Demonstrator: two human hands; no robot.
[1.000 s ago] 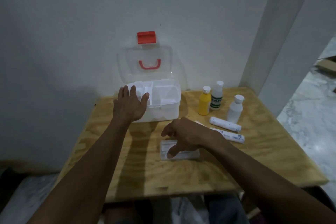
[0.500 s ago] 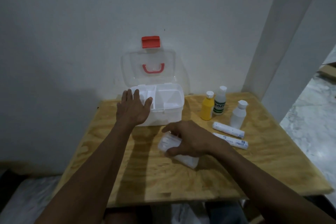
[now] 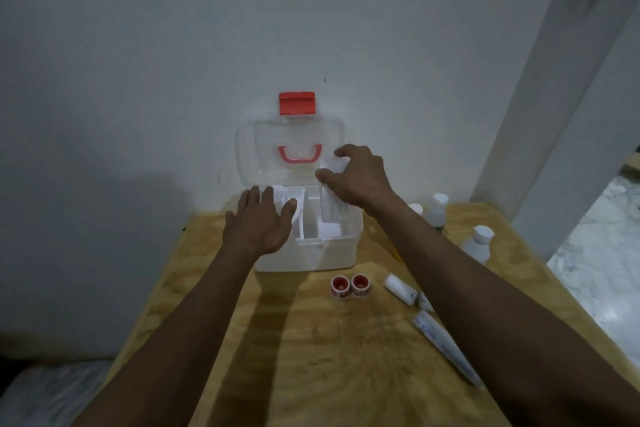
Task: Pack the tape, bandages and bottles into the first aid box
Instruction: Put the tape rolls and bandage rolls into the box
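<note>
The white first aid box (image 3: pixel 311 255) stands open at the back of the wooden table (image 3: pixel 346 357), its clear lid (image 3: pixel 266 152) with red latch leaning on the wall. My left hand (image 3: pixel 259 227) lies flat on the box's left rim, fingers spread. My right hand (image 3: pixel 356 177) holds a clear-wrapped bandage pack (image 3: pixel 330 204) upright over the box's right compartment. Two red-and-white tape rolls (image 3: pixel 350 286) sit in front of the box. Two rolled bandages (image 3: pixel 401 289) (image 3: pixel 443 340) lie to the right. White bottles (image 3: pixel 478 244) (image 3: pixel 437 210) stand beyond my right forearm.
The wall is directly behind the box. A white pillar (image 3: pixel 554 114) rises at the right, with marble floor (image 3: pixel 595 253) past the table's right edge. A yellow bottle is mostly hidden behind my right forearm.
My right hand lifted the bandage pack off the table and carried it up over the box's right compartment. The tape rolls it covered now show. My left hand stayed on the box.
</note>
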